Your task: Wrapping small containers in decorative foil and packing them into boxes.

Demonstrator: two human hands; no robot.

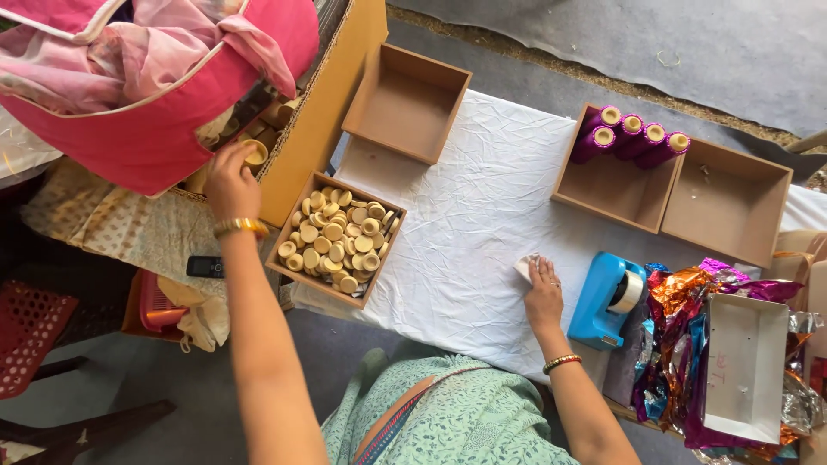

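My left hand (229,182) reaches into a large cardboard box (323,112) at the left, its fingers closed on a pale round cap (256,153). My right hand (543,294) rests on the white cloth (482,215) covering the table, holding a small white piece (525,266) against it. A wooden tray (293,267) filled with several pale round caps (340,241) sits between my hands, beside the cardboard box.
An empty wooden tray (407,103) lies at the back. Two more trays (616,185) (728,202) hold purple thread spools (629,138) at the right. A blue tape dispenser (607,300), shiny foil wrappers (680,344) and a white box (745,366) are near my right arm. A pink bag (155,129) hangs left.
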